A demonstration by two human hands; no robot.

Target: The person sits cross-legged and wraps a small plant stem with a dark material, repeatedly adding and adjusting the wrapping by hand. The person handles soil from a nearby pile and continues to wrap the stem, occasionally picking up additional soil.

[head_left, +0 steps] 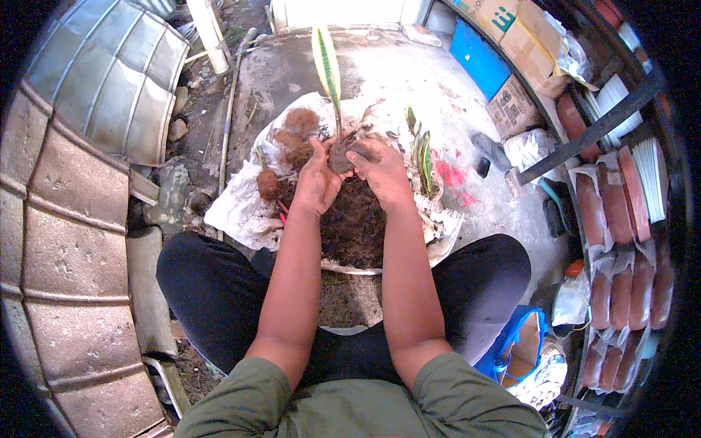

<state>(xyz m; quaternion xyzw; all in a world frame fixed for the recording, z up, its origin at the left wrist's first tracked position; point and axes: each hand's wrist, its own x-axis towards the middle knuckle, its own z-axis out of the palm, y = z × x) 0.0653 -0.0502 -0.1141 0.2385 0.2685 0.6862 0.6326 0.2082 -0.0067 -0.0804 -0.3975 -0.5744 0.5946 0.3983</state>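
Observation:
A snake plant (327, 67) with one tall yellow-edged leaf stands upright between my hands. Around its base is a brown ball of soil (339, 159). My left hand (317, 181) cups this ball from the left, thumb up beside the stem. Curled fingers of my right hand (383, 174) press on the ball's right side, next to a dark lump of soil. Below both hands lies a heap of dark, loose soil (353, 228) on a white sack (237, 206). Another small plant with a round brown root ball (269, 185) rests left of my left hand.
More snake plant leaves (425, 164) lie on the sack's right side. Paler brown fibre (298, 131) is piled at the far left. Stacked brown pots (621, 219) and a shelf with cardboard boxes (527, 55) line the right. A blue bag (520, 344) stands by my right knee.

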